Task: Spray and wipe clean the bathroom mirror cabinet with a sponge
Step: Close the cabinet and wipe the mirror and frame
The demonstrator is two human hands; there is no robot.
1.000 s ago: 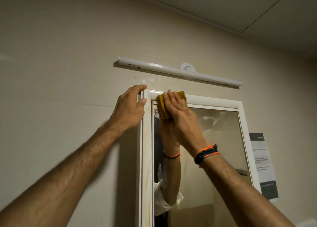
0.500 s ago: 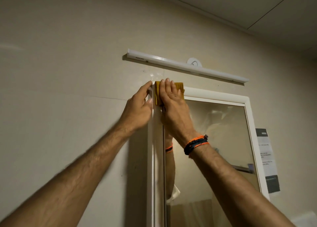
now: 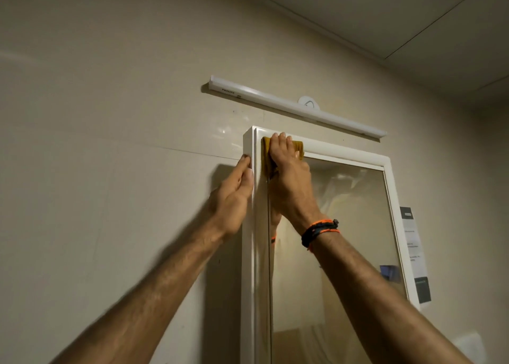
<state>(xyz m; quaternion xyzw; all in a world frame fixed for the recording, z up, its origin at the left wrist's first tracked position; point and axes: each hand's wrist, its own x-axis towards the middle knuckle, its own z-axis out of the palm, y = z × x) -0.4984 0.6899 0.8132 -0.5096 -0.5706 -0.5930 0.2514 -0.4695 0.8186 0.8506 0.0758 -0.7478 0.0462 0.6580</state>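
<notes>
The white-framed mirror cabinet hangs on the beige wall, its mirror door facing me. My right hand presses a yellow sponge flat against the top left corner of the door frame; only the sponge's edges show around my fingers. My left hand lies along the cabinet's left outer side, fingers straight and touching the frame just below the top corner. No spray bottle is in view.
A white tube light is fixed to the wall just above the cabinet. A printed paper notice hangs on the wall right of the cabinet. The ceiling edge runs close overhead.
The mirror door has swung shut against the cabinet. My left hand has slid a little down the left side. My right hand keeps the sponge at the top left corner.
</notes>
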